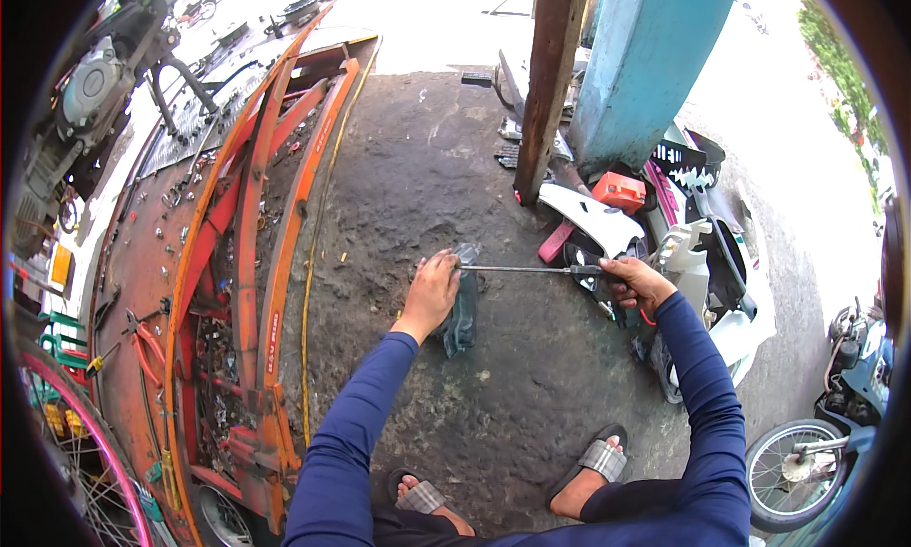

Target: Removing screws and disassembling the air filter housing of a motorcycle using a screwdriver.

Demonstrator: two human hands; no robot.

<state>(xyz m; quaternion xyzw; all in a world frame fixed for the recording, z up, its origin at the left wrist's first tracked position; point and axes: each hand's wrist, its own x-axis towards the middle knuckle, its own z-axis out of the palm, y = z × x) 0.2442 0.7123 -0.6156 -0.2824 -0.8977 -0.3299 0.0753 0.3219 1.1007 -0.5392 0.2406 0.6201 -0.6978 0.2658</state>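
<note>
My right hand (631, 286) is closed round the dark handle of a long screwdriver, whose thin metal shaft (527, 270) runs horizontally leftward to my left hand (432, 291). My left hand's fingers are curled at the top of a dark, elongated, glossy object (460, 319) that hangs or stands below them, near the shaft's far end; I cannot make out exactly what it is or where the tip touches. Behind my right hand lies a pile of white and black body panels (588, 215).
An orange steel lift (277, 333) with scattered bolts and tools fills the left, beside an engine (90, 92) and pink-rimmed wheel (104, 471). A wooden post (546, 92) and blue pillar (645, 54) stand ahead, near a red box (619, 191). A motorcycle wheel (795, 471) is at right.
</note>
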